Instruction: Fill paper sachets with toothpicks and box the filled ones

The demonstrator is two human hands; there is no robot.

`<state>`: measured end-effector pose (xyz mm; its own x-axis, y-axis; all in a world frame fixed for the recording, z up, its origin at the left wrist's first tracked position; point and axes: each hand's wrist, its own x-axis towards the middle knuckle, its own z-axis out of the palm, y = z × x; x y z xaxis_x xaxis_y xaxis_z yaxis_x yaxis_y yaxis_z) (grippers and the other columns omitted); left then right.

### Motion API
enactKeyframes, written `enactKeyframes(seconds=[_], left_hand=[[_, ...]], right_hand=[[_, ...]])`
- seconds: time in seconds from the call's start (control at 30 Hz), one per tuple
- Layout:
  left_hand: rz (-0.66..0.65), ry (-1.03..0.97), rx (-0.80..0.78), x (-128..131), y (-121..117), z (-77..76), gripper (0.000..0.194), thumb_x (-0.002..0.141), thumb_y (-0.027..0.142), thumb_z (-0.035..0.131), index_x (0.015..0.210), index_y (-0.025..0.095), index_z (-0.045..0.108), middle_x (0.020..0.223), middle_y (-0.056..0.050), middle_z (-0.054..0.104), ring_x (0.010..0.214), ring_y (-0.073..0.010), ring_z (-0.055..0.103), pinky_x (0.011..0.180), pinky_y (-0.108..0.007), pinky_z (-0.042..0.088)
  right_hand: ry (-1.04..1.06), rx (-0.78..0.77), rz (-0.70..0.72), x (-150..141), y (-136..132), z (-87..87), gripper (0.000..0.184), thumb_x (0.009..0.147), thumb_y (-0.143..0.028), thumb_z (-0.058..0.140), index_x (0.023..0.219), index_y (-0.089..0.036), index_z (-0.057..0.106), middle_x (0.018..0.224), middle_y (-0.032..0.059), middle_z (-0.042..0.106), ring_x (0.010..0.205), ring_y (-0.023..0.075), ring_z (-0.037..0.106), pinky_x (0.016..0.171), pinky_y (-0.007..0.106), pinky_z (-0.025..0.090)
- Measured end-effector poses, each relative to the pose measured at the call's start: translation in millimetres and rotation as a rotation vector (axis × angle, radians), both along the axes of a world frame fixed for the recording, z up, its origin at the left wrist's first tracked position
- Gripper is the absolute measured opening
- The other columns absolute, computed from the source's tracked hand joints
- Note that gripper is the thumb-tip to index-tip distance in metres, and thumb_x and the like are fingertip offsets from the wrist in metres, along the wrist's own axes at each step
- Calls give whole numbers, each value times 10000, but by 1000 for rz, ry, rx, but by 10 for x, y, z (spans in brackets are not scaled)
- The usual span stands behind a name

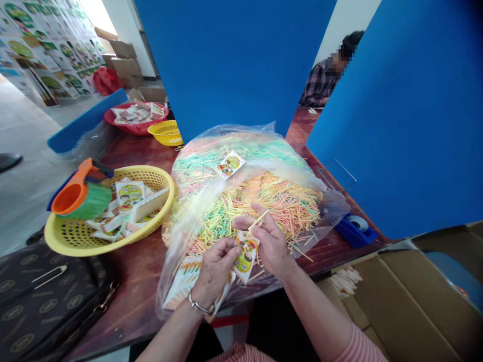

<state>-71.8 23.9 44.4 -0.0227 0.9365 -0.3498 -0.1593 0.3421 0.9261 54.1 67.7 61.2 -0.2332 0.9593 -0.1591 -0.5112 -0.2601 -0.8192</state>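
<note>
Right hand (pixel 274 247) pinches pale sticks (pixel 259 220); left hand (pixel 215 267) grips printed packet (pixel 246 261).
Sticks slant down toward the packet's top.

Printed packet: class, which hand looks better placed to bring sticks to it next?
Probably the right hand: it holds pale sticks near the packet, while the left hand pinches the packet's edge.

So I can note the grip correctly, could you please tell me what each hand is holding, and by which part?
The left hand pinches a packet by its upper left edge; the right hand holds sticks near their lower ends.
</note>
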Motion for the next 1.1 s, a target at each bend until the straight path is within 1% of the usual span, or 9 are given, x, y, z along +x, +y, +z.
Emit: enactKeyframes(seconds=[0.13, 0.3, 0.37, 0.5, 0.63, 0.8, 0.93, 1.03, 1.1], left_hand=[[-5, -110, -9, 35, 44, -7, 208, 713, 338, 628, 790, 158, 554, 678, 26, 572, 614, -94, 525, 593, -213, 437], [7, -34, 2, 43, 56, -35, 205, 715, 344, 619, 762, 153, 561, 643, 35, 543, 580, -79, 487, 561, -194, 404], [-7, -9, 10, 38, 49, -37, 193, 729, 341, 604, 759, 155, 562, 645, 37, 533, 582, -75, 473, 561, -190, 393], [-53, 37, 32, 33, 34, -17, 176, 744, 332, 589, 746, 157, 567, 659, 37, 528, 598, -75, 463, 573, -187, 387], [-63, 62, 1, 26, 13, -38, 193, 725, 347, 603, 779, 166, 568, 669, 32, 543, 601, -88, 480, 570, -195, 403], [-149, 114, 57, -1, -22, -102, 225, 734, 362, 600, 843, 166, 593, 747, 2, 599, 700, -123, 525, 650, -228, 436], [-75, -28, 13, 50, -26, -101, 187, 733, 330, 612, 842, 180, 583, 752, 9, 605, 685, -116, 542, 662, -232, 453], [-29, -58, 52, 185, -22, -60, 169, 733, 309, 610, 843, 182, 591, 852, -7, 605, 773, -132, 556, 730, -248, 456], [-111, 27, 99, 294, -35, -13, 160, 752, 311, 587, 845, 183, 609, 905, -17, 594, 843, -145, 550, 776, -251, 440]], right_hand=[[-39, 37, -14, -43, 41, 9, 318, 833, -346, 487, 1126, -229, 530, 953, 62, 681, 922, 201, 617, 800, 380, 478], [-182, 87, -52, -5, 68, -55, 274, 838, -333, 450, 924, -198, 673, 1016, 59, 664, 1018, 206, 565, 911, 376, 415], [-246, 116, -36, 36, 66, -68, 291, 848, -323, 427, 942, -209, 678, 1037, 45, 656, 1045, 199, 547, 948, 374, 384], [-385, 182, 230, 94, 18, -40, 315, 836, -281, 478, 1126, -231, 590, 1168, 35, 588, 1110, 183, 503, 982, 361, 359], [-528, 333, 75, 102, -30, 42, 512, 863, -267, 447, 1353, -280, 300, 1290, 45, 481, 1153, 170, 469, 967, 360, 379], [-646, 598, 276, 156, -59, 117, 382, 862, -305, 444, 1241, -266, 465, 1239, 40, 526, 1164, 187, 454, 1003, 373, 337], [-508, 357, 47, 225, -227, 26, 527, 796, -324, 551, 1279, -259, 352, 1276, 64, 460, 1095, 182, 491, 909, 334, 416], [-635, 202, 10, 257, -412, -81, 336, 764, -311, 589, 1081, -230, 510, 1013, 35, 588, 901, 167, 546, 788, 293, 451], [-685, 132, -38, 320, -499, -137, 211, 787, -304, 548, 981, -221, 555, 908, 17, 607, 820, 158, 552, 746, 283, 451]])
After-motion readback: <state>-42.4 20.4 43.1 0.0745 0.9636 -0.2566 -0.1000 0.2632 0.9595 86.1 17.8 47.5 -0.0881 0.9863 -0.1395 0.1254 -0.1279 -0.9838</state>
